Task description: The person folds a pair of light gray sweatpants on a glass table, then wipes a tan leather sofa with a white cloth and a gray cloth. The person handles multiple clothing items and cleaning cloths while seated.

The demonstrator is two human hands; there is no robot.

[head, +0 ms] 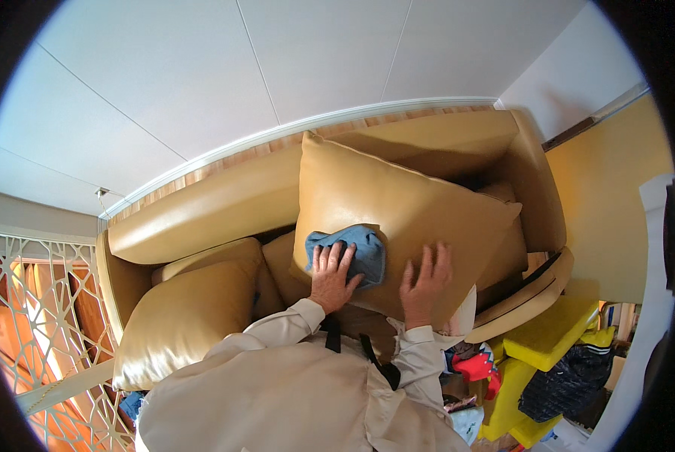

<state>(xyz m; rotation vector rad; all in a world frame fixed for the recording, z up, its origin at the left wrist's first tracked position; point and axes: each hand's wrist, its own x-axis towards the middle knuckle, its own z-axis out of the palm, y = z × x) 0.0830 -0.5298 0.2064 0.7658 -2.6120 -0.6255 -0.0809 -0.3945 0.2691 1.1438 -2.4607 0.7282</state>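
A large tan leather-like cushion (365,186) stands tilted in front of me on the matching sofa (213,209). My left hand (334,279) presses a crumpled blue cloth (365,254) against the cushion's left part, its fingers spread over the fabric. To the right, my right hand (426,285) is slightly blurred over the same cushion, fingers apart and holding nothing. Whether its palm touches the surface I cannot tell. A second tan cushion (196,316) leans at the sofa's left end.
Behind the sofa runs a white panelled wall (315,51). A cut-out lattice screen (43,316) borders the left end. At the lower right are yellow padded blocks (552,330), a dark quilted jacket (563,378) and red clothing (473,364). A yellowish panel (608,209) stands beyond the right armrest.
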